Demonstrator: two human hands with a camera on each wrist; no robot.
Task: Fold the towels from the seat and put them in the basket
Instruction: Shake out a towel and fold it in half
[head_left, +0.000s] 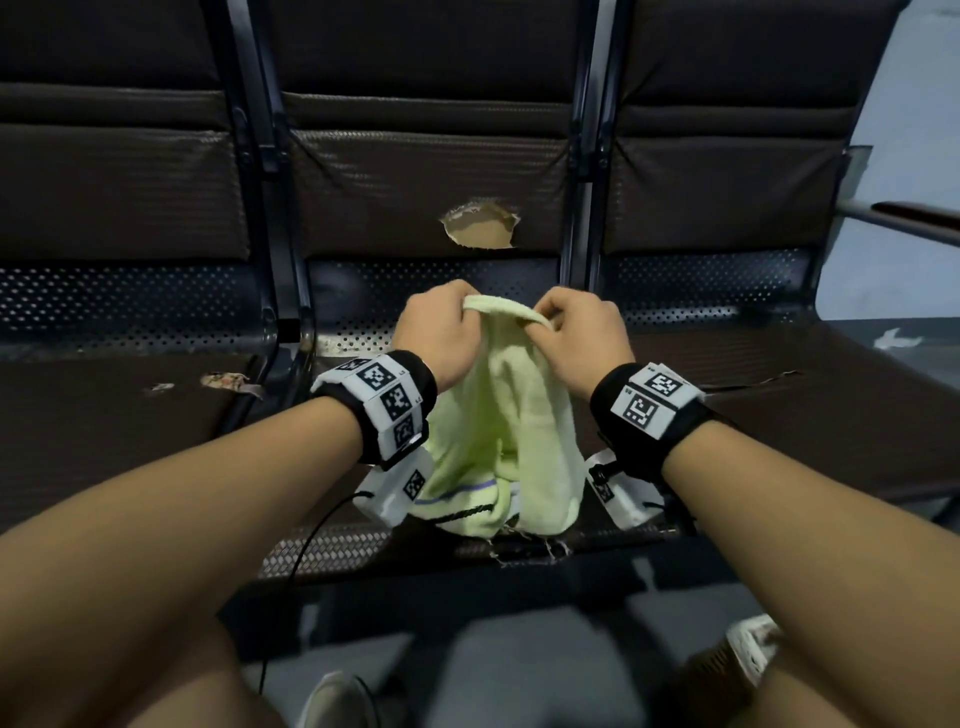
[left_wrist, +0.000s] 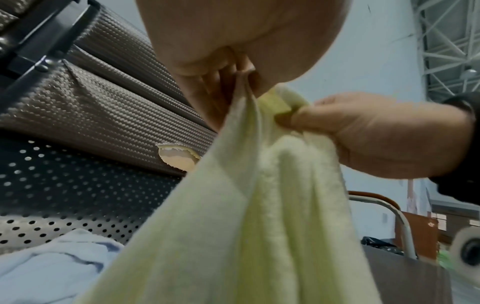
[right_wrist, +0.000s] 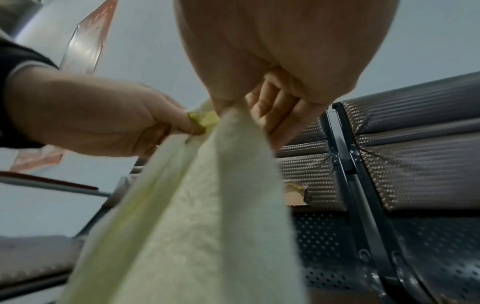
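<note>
A pale yellow-green towel (head_left: 498, 431) hangs bunched over the middle seat (head_left: 649, 374), its striped lower end resting on the cushion. My left hand (head_left: 457, 314) and right hand (head_left: 545, 325) pinch its top edge close together. In the left wrist view my left hand (left_wrist: 241, 82) grips a fold of the towel (left_wrist: 259, 205) while the right hand (left_wrist: 298, 117) pinches beside it. The right wrist view shows the right hand (right_wrist: 233, 107) gripping the towel (right_wrist: 207, 205) and the left hand (right_wrist: 192, 125) on the yellow hem. A light blue towel (left_wrist: 52, 267) lies on the seat, hidden in the head view.
The dark bench has a torn backrest (head_left: 480, 228) and perforated metal behind the cushions. A white basket rim (head_left: 748, 649) shows on the floor at lower right. An armrest (head_left: 904, 218) juts out at the right end. My shoe (head_left: 337, 701) is below the seat edge.
</note>
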